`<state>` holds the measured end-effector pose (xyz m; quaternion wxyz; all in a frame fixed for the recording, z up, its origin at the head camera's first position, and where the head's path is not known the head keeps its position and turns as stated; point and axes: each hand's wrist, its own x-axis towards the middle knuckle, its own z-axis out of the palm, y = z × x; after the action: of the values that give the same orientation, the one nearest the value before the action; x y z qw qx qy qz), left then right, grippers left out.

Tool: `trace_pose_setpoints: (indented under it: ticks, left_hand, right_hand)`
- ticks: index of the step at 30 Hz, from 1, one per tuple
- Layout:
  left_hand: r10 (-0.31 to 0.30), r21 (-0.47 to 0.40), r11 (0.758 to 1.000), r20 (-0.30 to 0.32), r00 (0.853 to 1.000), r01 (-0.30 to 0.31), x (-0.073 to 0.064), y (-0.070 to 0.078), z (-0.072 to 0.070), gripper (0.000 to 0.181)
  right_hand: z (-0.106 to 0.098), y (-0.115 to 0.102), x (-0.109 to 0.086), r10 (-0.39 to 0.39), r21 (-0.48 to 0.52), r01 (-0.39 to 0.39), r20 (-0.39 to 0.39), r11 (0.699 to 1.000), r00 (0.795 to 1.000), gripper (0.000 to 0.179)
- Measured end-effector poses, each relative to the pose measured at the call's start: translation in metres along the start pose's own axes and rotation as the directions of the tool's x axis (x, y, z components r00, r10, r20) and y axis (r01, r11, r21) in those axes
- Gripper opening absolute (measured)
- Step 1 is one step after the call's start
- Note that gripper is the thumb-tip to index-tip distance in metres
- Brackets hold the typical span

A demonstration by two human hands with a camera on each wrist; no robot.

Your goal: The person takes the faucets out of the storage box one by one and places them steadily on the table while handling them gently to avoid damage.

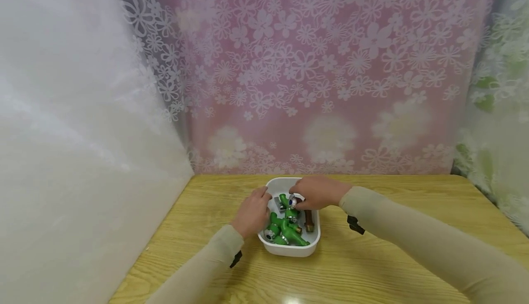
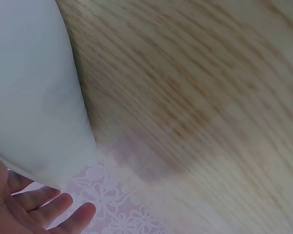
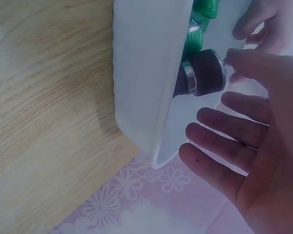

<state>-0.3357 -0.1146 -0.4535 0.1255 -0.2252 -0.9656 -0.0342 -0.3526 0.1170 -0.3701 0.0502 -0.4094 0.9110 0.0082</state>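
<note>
A white plastic bin (image 1: 291, 250) holds several green taps (image 1: 291, 233) with silvery knobs. On its right side lies a dark brown tap (image 1: 309, 221) with a brass-coloured threaded end; its ribbed knob (image 3: 207, 72) has silver rings. My right hand (image 1: 316, 193) reaches over the right rim, thumb tip right at the knob's end face. The other fingers (image 3: 227, 146) are spread, not wrapped around it. My left hand (image 1: 253, 212) lies over the bin's left rim, above the green taps. In the left wrist view, that hand's loosely extended fingers (image 2: 51, 207) show past the bin's edge.
The bin stands on a wood-grain table (image 1: 372, 258), toward its far edge. A small grey piece (image 1: 279, 204) lies in the bin's far left part. Behind the table hangs a pink flowered curtain (image 1: 322, 88), and a white sheet (image 1: 74, 134) hangs at the left.
</note>
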Motion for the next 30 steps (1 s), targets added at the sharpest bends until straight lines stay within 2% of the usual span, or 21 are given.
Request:
trace_pose_setpoints:
  ticks: [5, 15, 19, 30]
  left_hand:
    - [-0.005, -0.003, 1.0, 0.011, 1.0, 0.005, -0.002, 0.001, -0.002, 0.033]
    - [-0.006, 0.026, 1.0, 0.013, 1.0, 0.005, -0.003, 0.0, -0.004, 0.037]
    - [-0.008, 0.031, 1.0, 0.014, 1.0, 0.007, -0.002, 0.001, -0.003, 0.036]
    - [-0.015, 0.005, 1.0, -0.01, 1.0, 0.015, -0.003, 0.001, -0.003, 0.033]
  right_hand:
    - [0.007, -0.003, 0.011, 0.035, -0.012, -0.034, 0.032, 0.999, 0.999, 0.043]
    - [0.01, -0.008, 0.021, 0.036, 0.008, -0.037, 0.063, 0.999, 0.997, 0.024]
    - [0.011, -0.008, 0.021, 0.044, 0.035, -0.047, 0.074, 0.998, 0.996, 0.024]
    - [0.009, -0.009, 0.02, 0.019, 0.003, -0.019, 0.055, 1.0, 0.998, 0.022]
